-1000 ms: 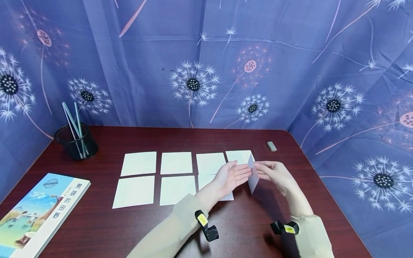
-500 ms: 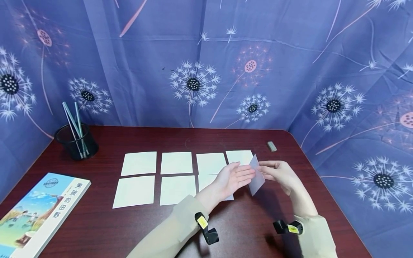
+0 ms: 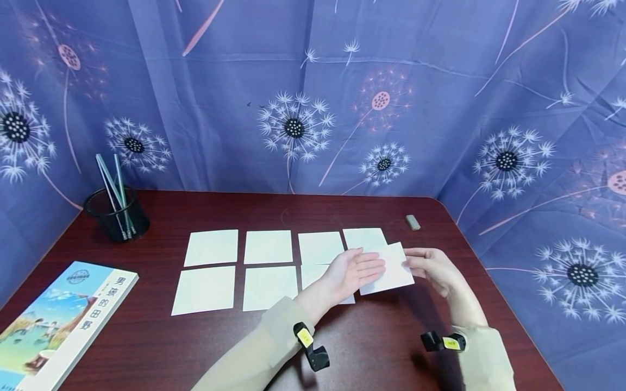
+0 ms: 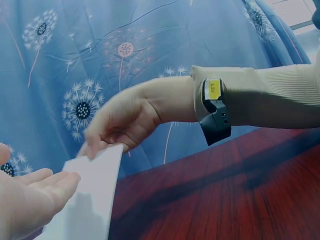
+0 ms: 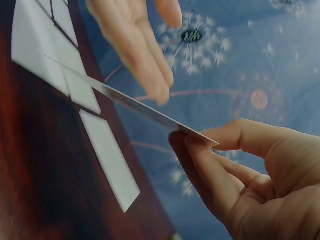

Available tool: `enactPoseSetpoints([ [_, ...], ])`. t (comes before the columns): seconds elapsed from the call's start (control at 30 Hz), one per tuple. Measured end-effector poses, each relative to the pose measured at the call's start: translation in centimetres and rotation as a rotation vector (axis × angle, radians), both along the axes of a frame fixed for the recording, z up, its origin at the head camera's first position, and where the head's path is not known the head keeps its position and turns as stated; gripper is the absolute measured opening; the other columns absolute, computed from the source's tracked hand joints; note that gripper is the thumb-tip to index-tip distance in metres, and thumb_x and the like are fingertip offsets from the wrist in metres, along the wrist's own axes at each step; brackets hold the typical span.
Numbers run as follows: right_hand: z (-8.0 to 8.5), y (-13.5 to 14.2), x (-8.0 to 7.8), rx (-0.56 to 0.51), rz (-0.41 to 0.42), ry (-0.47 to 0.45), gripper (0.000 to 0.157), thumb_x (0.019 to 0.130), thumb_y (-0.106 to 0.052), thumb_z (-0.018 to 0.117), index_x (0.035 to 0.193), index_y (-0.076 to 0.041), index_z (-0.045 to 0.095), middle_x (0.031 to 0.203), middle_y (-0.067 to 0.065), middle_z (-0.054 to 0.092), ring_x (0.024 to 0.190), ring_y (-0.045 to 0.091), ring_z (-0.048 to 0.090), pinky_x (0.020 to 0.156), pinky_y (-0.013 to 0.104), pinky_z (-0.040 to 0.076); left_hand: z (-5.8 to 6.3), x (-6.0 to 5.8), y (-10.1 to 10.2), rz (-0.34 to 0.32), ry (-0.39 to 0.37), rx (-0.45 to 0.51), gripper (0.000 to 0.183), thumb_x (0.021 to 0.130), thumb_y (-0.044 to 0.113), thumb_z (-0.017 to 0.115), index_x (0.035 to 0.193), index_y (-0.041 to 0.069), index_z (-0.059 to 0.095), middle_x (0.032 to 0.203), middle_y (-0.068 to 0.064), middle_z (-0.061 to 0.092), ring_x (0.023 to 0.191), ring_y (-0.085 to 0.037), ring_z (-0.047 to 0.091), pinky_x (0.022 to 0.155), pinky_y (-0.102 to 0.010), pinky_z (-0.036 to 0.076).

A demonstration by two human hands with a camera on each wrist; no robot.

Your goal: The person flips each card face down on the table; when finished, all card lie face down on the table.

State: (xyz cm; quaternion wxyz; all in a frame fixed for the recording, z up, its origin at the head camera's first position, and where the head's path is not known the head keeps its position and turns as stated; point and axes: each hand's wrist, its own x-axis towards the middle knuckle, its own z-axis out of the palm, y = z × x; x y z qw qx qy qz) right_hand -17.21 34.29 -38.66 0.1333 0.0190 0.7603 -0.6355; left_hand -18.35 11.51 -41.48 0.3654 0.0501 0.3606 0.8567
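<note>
My right hand (image 3: pixel 432 269) pinches a white square card (image 3: pixel 395 271) by its right edge between thumb and fingers. The right wrist view shows this card (image 5: pixel 150 114) nearly edge-on, raised above the table. My left hand (image 3: pixel 349 271) lies palm up with fingers extended, overlapping the card's left side in the head view. In the right wrist view, a gap shows between the left fingers (image 5: pixel 155 85) and the card. White cards lie in two rows on the table, including one at the back right (image 3: pixel 363 237). One front-row card (image 3: pixel 310 273) is partly hidden by my left hand.
A thick book (image 3: pixel 63 326) lies at the left of the dark red table (image 3: pixel 371 347). Behind it stands a black mesh cup (image 3: pixel 117 222) with several pencils. A small eraser (image 3: pixel 413 222) sits at the back right. A blue dandelion-print curtain (image 3: pixel 220 108) hangs behind.
The held card has turned from nearly edge-on to face up and flatter. My right hand has shifted slightly right with it, while my left hand has stayed almost still.
</note>
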Motion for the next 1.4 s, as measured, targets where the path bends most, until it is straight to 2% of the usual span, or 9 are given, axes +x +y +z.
enactPoseSetpoints([
  [0.27,-3.4,2.0,-0.7,-0.048,0.054,-0.072,0.054,0.09,0.007,0.053,0.13,0.033,0.029,0.093,-0.005,0.071,0.083,0.004,0.068,0.075,0.021,0.059,-0.8,-0.1,-1.0,-0.032,0.007,-0.079,0.058,0.104,0.025,0.03,0.145,-0.015,0.03,0.149,-0.036,0.033,0.142,-0.044,0.032,0.121,-0.045,0.025],
  [0.43,-4.7,2.6,-0.8,-0.048,0.081,-0.1,0.055,0.09,0.007,0.054,0.131,0.034,0.028,0.094,-0.004,0.072,0.084,0.004,0.068,0.076,0.021,0.058,-1.3,-0.2,-1.5,-0.038,0.0,-0.125,0.057,0.104,0.023,0.029,0.144,-0.017,0.03,0.148,-0.038,0.032,0.141,-0.047,0.032,0.12,-0.048,0.024],
  [1.03,-4.9,2.9,-0.5,0.039,0.085,-0.107,0.059,0.09,0.001,0.058,0.133,0.031,0.03,0.1,-0.003,0.071,0.087,0.002,0.068,0.08,0.02,0.057,-2.7,0.0,-1.9,-0.029,-0.024,-0.229,0.054,0.103,0.019,0.031,0.139,-0.021,0.034,0.143,-0.042,0.036,0.137,-0.049,0.037,0.117,-0.05,0.03],
  [1.4,-4.7,3.9,-0.2,0.008,0.099,-0.093,0.054,0.094,0.0,0.056,0.133,0.03,0.031,0.099,-0.005,0.073,0.089,0.003,0.069,0.082,0.02,0.057,-2.5,0.3,-2.0,-0.024,-0.013,-0.244,0.053,0.104,0.019,0.029,0.138,-0.022,0.034,0.142,-0.042,0.037,0.137,-0.049,0.038,0.117,-0.05,0.031],
])
